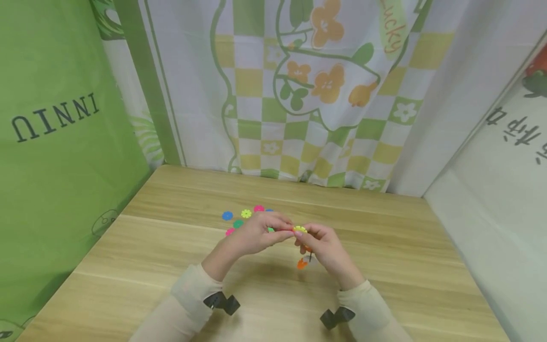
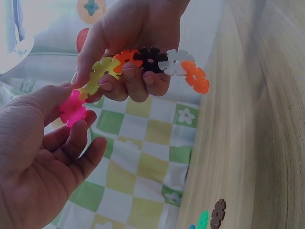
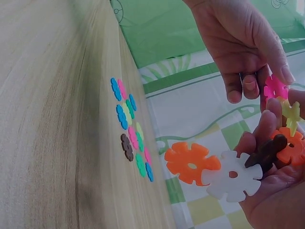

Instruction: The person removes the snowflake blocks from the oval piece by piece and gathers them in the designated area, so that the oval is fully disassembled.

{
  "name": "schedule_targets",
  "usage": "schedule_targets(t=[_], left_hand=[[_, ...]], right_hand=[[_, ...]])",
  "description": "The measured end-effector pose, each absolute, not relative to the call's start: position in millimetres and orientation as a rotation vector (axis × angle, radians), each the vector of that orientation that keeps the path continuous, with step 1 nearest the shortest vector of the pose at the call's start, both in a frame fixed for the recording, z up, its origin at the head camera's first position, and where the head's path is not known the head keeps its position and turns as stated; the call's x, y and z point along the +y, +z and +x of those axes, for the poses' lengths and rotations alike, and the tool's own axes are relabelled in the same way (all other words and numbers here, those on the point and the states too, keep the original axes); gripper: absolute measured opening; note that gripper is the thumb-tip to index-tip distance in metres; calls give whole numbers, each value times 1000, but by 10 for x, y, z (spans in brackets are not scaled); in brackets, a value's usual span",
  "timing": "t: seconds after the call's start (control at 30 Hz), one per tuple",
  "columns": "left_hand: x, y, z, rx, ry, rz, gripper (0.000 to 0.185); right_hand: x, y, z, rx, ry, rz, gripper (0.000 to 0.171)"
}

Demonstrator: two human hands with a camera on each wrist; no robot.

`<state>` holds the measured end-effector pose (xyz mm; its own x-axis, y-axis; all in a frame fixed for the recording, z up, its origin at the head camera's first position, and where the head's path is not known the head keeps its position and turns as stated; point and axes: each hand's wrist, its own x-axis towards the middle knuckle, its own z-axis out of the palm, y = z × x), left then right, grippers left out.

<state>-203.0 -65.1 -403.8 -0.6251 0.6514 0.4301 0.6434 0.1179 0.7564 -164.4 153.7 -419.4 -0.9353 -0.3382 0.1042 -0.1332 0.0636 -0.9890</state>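
Note:
My left hand (image 1: 256,233) pinches a pink flower-shaped plastic disc (image 2: 72,109) between thumb and fingers. Beside it, my right hand (image 1: 328,251) grips a chain of similar notched discs, with its thumb and fingertips at the yellow disc (image 2: 102,76). From the yellow one the chain runs through an orange disc (image 2: 125,59), a black disc (image 2: 151,61) and a white disc (image 3: 233,176) to another orange disc (image 3: 191,162) at its free end. Pink and yellow meet at their edges; how deep the slots engage is hidden by my fingers. Both hands are raised above the table.
Several loose discs lie flat on the wooden table (image 1: 171,247) beyond my left hand, among them a blue disc (image 1: 227,215), a yellow-green disc (image 1: 246,213) and a brown disc (image 3: 127,147). A patterned curtain (image 1: 290,156) hangs behind the table's far edge.

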Motion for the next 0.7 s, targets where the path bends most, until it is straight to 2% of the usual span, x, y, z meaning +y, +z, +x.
schedule_targets(t=[0.5,0.7], left_hand=[[-712,-4044,-2059,2369,1460,1368,22],[-704,-4141,-2123,2385,1463,1149,35]], right_hand=[[1552,-4212,-1654,2229,-2009,-412,25],[1563,-4210,-1660,2234,-2007,-401,25]])
